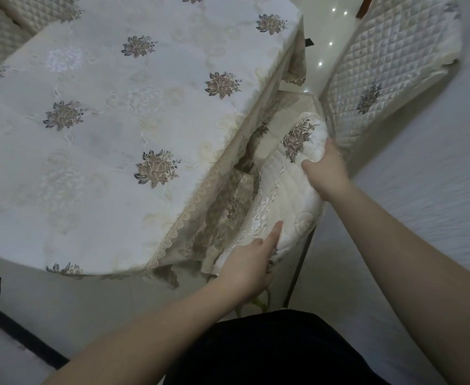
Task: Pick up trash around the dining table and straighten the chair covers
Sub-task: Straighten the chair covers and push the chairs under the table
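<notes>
Beside the table (117, 120), both hands (left (249, 262), right (327, 172)) grip the seat cover (289, 195), arms outstretched.

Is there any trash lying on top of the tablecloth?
No, the floral tablecloth shows only its embroidered pattern, with nothing lying on it.

One head-worn camera looks steeply down and forward — close over the dining table (122, 112) at left, a covered chair (289, 190) beside it, both forearms reaching in from the bottom edge.
</notes>
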`<state>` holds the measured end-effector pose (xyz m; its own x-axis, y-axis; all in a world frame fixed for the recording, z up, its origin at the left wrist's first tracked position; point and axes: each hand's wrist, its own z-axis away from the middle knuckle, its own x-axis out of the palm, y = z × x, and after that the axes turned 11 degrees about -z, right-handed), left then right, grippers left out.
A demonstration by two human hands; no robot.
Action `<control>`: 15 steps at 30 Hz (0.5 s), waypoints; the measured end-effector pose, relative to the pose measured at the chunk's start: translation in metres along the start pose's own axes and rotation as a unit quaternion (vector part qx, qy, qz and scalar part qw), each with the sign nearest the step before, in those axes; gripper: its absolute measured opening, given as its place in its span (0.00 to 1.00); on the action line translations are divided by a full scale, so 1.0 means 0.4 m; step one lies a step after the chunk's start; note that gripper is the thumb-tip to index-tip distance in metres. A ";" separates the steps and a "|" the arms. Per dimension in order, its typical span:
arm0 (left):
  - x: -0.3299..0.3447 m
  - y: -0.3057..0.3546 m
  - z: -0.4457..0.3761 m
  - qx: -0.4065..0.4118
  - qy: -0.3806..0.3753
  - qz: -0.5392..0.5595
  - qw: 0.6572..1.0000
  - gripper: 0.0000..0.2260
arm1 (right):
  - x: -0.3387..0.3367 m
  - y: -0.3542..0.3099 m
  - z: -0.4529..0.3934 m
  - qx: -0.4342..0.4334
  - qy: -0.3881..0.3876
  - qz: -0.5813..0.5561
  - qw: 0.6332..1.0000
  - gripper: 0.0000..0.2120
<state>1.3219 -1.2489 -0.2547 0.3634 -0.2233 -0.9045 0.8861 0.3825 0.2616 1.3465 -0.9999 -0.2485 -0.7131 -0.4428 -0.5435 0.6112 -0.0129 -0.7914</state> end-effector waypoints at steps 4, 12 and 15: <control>-0.004 -0.005 0.005 0.008 -0.003 -0.011 1.000 0.43 | 0.000 0.014 0.001 -0.002 0.010 0.026 1.000 0.36; 0.004 0.005 -0.013 0.025 -0.009 -0.015 1.000 0.45 | -0.023 0.010 0.001 -0.003 0.003 0.011 1.000 0.36; 0.010 -0.002 -0.012 0.039 -0.008 -0.004 0.999 0.45 | -0.025 0.005 0.009 -0.003 -0.003 0.007 1.000 0.37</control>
<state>1.3212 -1.2456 -0.2600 0.3608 -0.2402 -0.9012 0.9085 0.3092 0.2813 1.3563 -0.9988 -0.2437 -0.7025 -0.4488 -0.5523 0.6185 -0.0012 -0.7858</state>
